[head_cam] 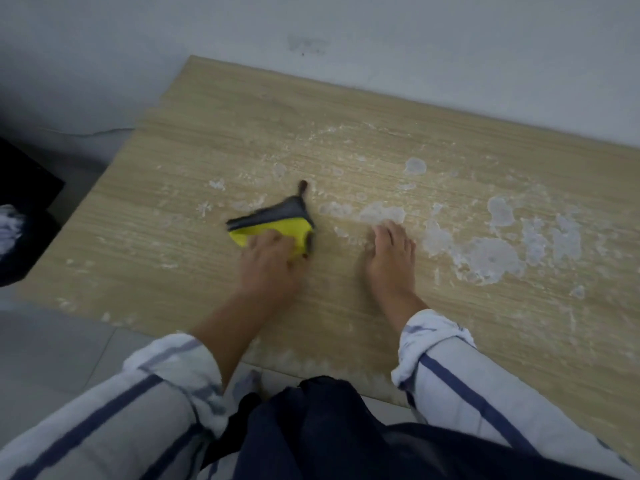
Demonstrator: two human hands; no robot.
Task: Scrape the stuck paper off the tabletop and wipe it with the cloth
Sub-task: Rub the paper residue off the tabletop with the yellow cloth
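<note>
From the head view, the stuck paper (491, 259) shows as whitish, ragged patches and thin smears on the light wood-grain tabletop (242, 133). It is thickest on the right half, with smaller flecks trailing toward the middle and the near edge. The cloth (277, 226), yellow with a grey backing and folded into a rough wedge, lies near the middle of the table, and a small dark tab (303, 188) sticks out from its far corner. The left hand (273, 261), blurred, grips the cloth from above with bent fingers. The right hand (391, 258) lies flat on the bare wood just right of it, fingers straight, their tips touching a paper patch. Rolled white sleeves with blue stripes (436, 337) cover both forearms. A pale wall (415, 46) runs behind the table, and a dark object (24, 188) sits off its left edge.
</note>
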